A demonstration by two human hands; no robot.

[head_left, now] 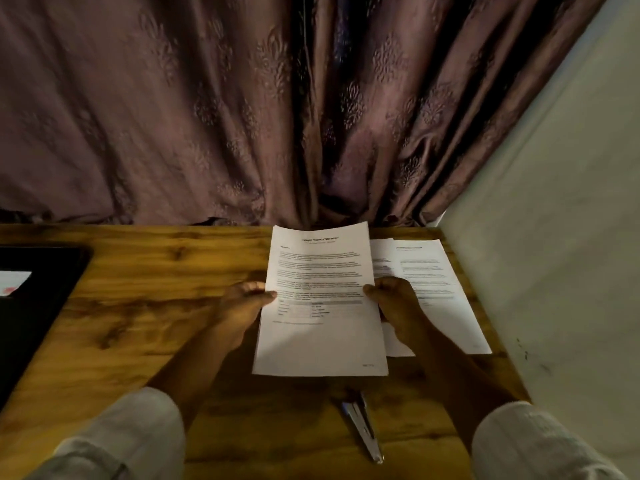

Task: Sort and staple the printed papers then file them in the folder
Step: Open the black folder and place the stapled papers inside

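Observation:
A printed sheet or thin set of papers [320, 337] with text and a small table is held up over the wooden table [138, 323]. My left hand [244, 306] grips its left edge, thumb on top. Opposite it, my right hand [394, 299] grips the right edge the same way. More printed papers [436, 289] lie flat on the table to the right, partly under the held ones. A silver stapler [363, 431] lies on the table near the front edge, below the held papers. A black folder [38, 306] lies at the far left with a white label.
A purple patterned curtain [207, 116] hangs right behind the table's far edge. A pale wall [554, 220] runs along the table's right side. Bare wood lies between the folder and my left arm.

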